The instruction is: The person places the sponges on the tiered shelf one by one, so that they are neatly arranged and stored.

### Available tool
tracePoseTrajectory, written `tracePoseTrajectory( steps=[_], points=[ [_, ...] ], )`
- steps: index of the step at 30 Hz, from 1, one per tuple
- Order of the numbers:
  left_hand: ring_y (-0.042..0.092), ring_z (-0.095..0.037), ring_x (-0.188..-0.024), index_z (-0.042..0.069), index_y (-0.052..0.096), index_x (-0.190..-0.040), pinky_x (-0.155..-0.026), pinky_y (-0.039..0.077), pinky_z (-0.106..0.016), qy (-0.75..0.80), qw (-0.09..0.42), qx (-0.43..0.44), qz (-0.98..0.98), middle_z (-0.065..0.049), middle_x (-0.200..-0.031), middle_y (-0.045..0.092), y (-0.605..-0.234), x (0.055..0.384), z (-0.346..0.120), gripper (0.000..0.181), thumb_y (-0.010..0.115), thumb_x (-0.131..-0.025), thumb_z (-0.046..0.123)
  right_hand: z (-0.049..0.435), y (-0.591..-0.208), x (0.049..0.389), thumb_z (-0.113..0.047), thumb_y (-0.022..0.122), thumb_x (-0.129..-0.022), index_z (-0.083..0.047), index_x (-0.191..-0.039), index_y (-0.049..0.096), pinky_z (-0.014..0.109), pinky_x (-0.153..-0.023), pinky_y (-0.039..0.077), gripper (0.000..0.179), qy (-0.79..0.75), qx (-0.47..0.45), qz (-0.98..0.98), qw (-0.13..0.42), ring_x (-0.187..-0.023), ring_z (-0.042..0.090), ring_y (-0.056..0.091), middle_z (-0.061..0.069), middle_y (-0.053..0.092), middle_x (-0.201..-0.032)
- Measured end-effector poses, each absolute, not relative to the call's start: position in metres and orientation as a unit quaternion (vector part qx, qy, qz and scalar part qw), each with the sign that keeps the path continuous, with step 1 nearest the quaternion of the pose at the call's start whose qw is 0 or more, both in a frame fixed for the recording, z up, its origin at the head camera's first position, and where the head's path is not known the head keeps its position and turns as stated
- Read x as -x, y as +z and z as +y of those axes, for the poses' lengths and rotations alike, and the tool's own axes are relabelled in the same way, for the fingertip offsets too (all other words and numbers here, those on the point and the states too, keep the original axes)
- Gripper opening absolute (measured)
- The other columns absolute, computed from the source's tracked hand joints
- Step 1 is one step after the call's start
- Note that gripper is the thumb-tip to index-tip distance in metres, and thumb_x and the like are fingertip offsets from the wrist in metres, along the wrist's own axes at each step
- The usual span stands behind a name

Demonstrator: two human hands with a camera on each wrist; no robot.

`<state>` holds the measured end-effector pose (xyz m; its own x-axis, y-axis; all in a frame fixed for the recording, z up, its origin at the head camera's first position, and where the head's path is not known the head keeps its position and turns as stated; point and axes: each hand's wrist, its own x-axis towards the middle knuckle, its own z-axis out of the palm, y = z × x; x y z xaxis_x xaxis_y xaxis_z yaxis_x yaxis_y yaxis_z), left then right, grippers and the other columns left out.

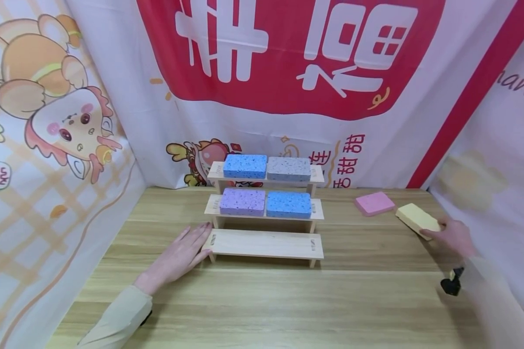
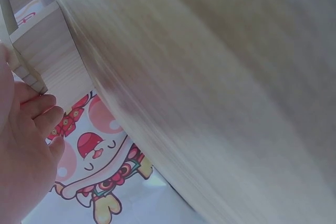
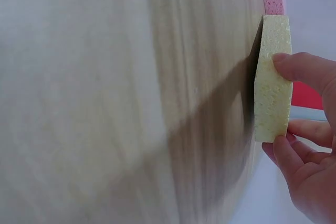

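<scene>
Fingers (image 3: 289, 160) and thumb of the right hand (image 1: 456, 237) are bent, parted just enough to pinch a pale yellow sponge (image 1: 417, 218) at the right side of the wood-grain table (image 1: 262, 305) (whether it touches the surface, I cannot tell). This sponge is a flat, finely pitted block with gently bowed sides. Just beside it lies a pink sponge (image 1: 374, 203). The left hand (image 1: 179, 256), fingers nearly straight, touches the left end of the lowest shelf (image 1: 264, 243), plain wood. Brick-shaped speckled sponges (image 1: 244, 167) sit higher: blue and grey on the top shelf (image 1: 217, 168), purple and blue on the middle shelf (image 1: 212, 206).
</scene>
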<state>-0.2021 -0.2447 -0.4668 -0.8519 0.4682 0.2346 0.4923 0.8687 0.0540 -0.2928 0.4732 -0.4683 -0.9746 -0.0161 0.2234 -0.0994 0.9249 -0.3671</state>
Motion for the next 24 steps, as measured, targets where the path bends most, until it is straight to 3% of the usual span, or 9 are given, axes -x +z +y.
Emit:
tracePoseTrajectory(
  steps=[5,11,19,24],
  points=[
    [0.04,-0.034,-0.145,-0.002,0.032,-0.152,-0.121,0.026,-0.057,-0.056,0.111,0.253,-0.959,-0.017,-0.159,0.036,-0.467,0.202,-0.245,0.067,0.047,-0.103,0.042,0.475,-0.469,0.286,-0.033,0.078,-0.082,0.004,-0.081,0.055,0.026,-0.056,0.032,0.043,0.189,-0.028,-0.976,0.109,-0.066,0.021,0.044,0.012,0.051,-0.068],
    [0.039,-0.034,-0.145,-0.002,0.032,-0.152,-0.121,0.026,-0.057,-0.059,0.106,0.252,-0.96,-0.018,-0.158,0.037,-0.466,0.202,-0.244,0.067,0.047,-0.103,0.042,0.471,-0.464,0.279,-0.037,0.077,-0.085,0.012,-0.1,0.062,0.024,-0.058,0.036,0.053,0.203,-0.025,-0.975,0.09,-0.072,0.023,0.05,0.021,0.062,-0.081],
    [0.038,-0.035,-0.146,-0.002,0.031,-0.153,-0.123,0.023,-0.056,-0.057,0.095,0.247,-0.963,-0.019,-0.158,0.036,-0.465,0.203,-0.244,0.067,0.047,-0.104,0.041,0.457,-0.456,0.269,-0.031,0.079,-0.083,-0.004,-0.074,0.053,0.021,-0.052,0.033,0.039,0.208,-0.054,-0.97,0.118,-0.06,0.008,0.042,0.006,0.055,-0.067],
    [0.038,-0.034,-0.146,-0.002,0.031,-0.153,-0.124,0.022,-0.055,-0.052,0.09,0.247,-0.963,-0.018,-0.159,0.036,-0.465,0.204,-0.244,0.068,0.048,-0.103,0.041,0.45,-0.451,0.265,-0.032,0.078,-0.084,0.002,-0.082,0.058,0.021,-0.054,0.034,0.039,0.204,-0.059,-0.971,0.114,-0.064,0.011,0.043,0.009,0.056,-0.071]
  ],
)
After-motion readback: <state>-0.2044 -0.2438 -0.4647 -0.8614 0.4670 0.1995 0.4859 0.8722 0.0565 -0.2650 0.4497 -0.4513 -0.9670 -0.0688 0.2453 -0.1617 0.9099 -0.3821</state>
